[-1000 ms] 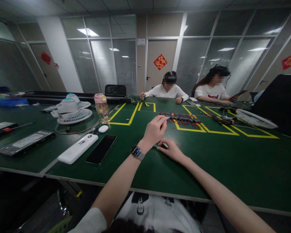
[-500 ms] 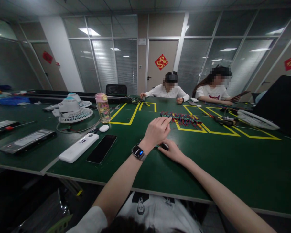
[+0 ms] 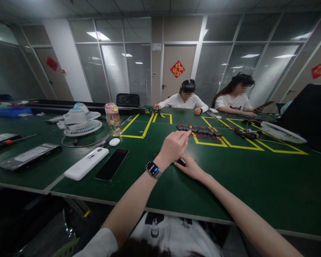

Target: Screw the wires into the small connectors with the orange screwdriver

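Note:
My left hand (image 3: 173, 145), wearing a watch (image 3: 152, 168), is raised over the table with its fingers pressed together and pointing away to the right. Its fingertips overlap the near edge of a row of small boards with red and blue wires (image 3: 203, 132); I cannot tell whether they touch it. What the fingers may pinch is hidden. Just below, my right hand (image 3: 192, 167) rests on the table, fingers curled against a small dark piece (image 3: 181, 162) with a bit of green beside it. My left wrist and hand cover most of that piece.
Left of my hands lie a black phone (image 3: 111, 165), a white power bank (image 3: 87, 163) and a white earbud case (image 3: 114, 142). Beyond stand a drink bottle (image 3: 113, 119) and white fans (image 3: 81, 123). Yellow tape (image 3: 211, 143) marks the green table. Two people sit opposite.
My left hand has shifted slightly right, its fingertips nearer the wired boards, and its fingers look straighter. My right hand stays almost still on the dark piece.

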Demonstrator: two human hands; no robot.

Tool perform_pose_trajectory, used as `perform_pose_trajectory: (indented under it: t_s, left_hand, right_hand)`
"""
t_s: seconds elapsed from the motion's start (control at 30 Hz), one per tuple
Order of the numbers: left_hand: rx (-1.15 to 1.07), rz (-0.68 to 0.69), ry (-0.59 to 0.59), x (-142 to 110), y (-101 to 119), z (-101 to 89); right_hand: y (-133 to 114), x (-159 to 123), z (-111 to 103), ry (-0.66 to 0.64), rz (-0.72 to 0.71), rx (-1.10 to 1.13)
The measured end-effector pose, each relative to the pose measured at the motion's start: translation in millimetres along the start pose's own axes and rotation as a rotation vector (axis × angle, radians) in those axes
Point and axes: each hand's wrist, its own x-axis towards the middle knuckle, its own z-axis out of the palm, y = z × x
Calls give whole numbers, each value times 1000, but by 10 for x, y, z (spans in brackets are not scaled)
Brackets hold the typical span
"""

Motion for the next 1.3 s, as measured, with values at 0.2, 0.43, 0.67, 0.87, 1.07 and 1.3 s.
perform_pose_trajectory:
  t_s: [0.2,0.43,0.67,0.87,1.07,1.3]
  left_hand:
    - [-81,-133,36,-11,28,-27]
    - [-514,-344,134,44,26,35]
    - [-392,-409,122,13,12,-16]
    - [-504,-328,88,-23,-61,-32]
    - [-416,-304,99,-60,-77,-13]
    - [-408,-229,100,-42,-24,-47]
  right_hand:
    - [-21,3,-17,-8,-6,19]
    - [-27,-12,-32,-6,-10,61]
    - [-26,-19,-26,7,3,65]
    - [-24,-19,-25,1,0,82]
    - [-27,-21,-22,11,-2,86]
    - [-39,-15,-25,3,5,71]
